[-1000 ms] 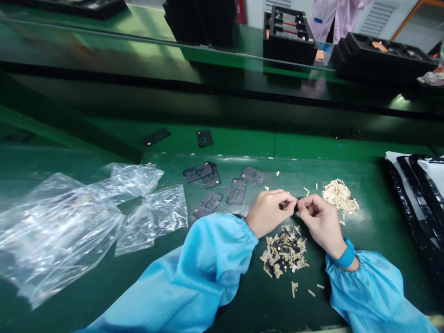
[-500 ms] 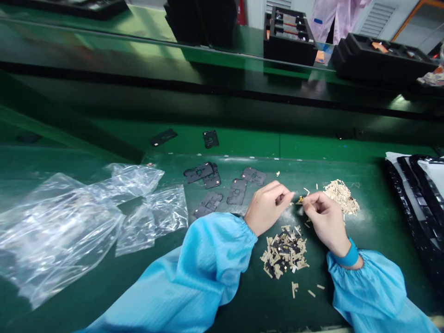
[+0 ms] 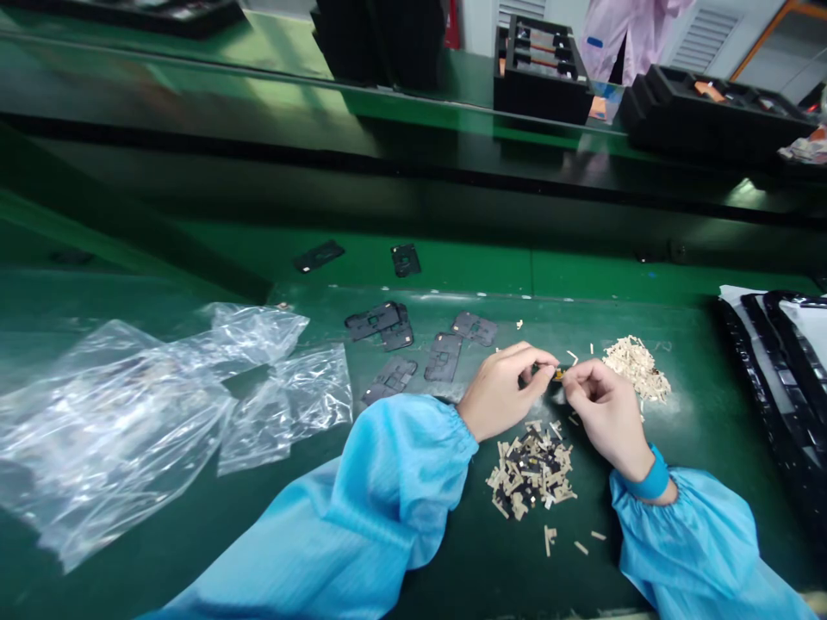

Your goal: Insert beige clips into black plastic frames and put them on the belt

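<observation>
My left hand [image 3: 500, 392] and my right hand [image 3: 606, 412] meet fingertip to fingertip above the green table. Pinched between them is a small gold-and-black part [image 3: 559, 375], too small to make out fully. Just below my left hand lies a pile of mixed beige and black small parts [image 3: 531, 469], some with gold spots. Beyond my right hand is a heap of thin beige strips [image 3: 637, 366]. A few loose strips [image 3: 581, 548] are scattered near me.
Several flat black plastic plates [image 3: 443, 356] lie left of my hands. Clear plastic bags [image 3: 129, 430] spread over the left side. Black trays [image 3: 775, 379] stand at the right edge. Above, a shelf carries black boxes [image 3: 543, 90]; behind it is a person in pink clothing [image 3: 604, 43].
My left hand has moved slightly right, its fingertips closing on the small part at my right fingertips. My right hand has hardly moved. The view has shifted a little.
</observation>
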Tool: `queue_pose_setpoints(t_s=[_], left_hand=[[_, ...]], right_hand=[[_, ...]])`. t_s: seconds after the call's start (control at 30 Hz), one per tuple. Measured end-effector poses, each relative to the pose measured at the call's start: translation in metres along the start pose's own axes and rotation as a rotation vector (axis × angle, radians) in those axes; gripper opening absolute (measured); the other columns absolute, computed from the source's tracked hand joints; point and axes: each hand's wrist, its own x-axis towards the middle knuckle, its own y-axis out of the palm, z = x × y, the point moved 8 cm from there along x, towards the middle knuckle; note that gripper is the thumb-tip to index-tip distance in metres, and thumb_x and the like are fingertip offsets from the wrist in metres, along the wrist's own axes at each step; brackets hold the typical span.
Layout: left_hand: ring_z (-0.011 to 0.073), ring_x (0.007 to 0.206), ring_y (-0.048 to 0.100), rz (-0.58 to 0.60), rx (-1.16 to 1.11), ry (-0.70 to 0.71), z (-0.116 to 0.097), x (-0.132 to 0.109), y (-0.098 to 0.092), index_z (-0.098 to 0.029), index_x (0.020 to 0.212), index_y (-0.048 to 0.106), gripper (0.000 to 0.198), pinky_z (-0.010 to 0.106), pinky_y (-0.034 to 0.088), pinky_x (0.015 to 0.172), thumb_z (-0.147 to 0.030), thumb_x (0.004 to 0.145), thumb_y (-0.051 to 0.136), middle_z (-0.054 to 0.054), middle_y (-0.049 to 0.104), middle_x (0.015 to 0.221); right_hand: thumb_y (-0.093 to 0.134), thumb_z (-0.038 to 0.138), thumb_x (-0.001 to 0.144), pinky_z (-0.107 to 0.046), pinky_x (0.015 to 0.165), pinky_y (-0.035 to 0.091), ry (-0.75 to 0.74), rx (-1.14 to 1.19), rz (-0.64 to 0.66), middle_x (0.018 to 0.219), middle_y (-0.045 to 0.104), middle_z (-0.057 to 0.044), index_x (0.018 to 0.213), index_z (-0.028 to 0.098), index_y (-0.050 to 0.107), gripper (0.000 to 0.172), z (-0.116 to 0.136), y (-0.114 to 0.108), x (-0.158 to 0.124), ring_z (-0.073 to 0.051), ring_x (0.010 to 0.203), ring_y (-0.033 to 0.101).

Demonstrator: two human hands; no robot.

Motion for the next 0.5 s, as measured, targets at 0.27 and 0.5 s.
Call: queue_pose_setpoints(t_s=[0.27,0.5], left_hand=[[0.0121,0.064,0.061,-0.053,-0.048,-0.074,0.0102,-0.0002,-0.0025,-0.019,0.081,0.068,0.021,0.024,0.046,0.063,-0.017,0.094,0.052,-0.002,0.067,0.068],[0.0085,0.061,0.057,-0.06,-0.054,-0.048,0.005,0.0006,-0.004,-0.02,0.101,0.072,0.02,0.025,0.049,0.068,-0.015,0.092,0.054,0.003,0.073,0.103]], right_hand=[[0.069,0.037,0.083,-0.023,0.045,0.035,0.027,0.01,-0.068,0.062,0.057,0.002,0.078,0.02,0.065,0.018,-0.0016,-0.0054,0.0003,-0.011,0.049,0.043],[0.068,0.04,0.085,-0.023,0.045,0.034,0.018,0.004,-0.051,0.061,0.057,0.002,0.078,0.02,0.065,0.022,0.0007,-0.0041,-0.0002,-0.012,0.05,0.043]])
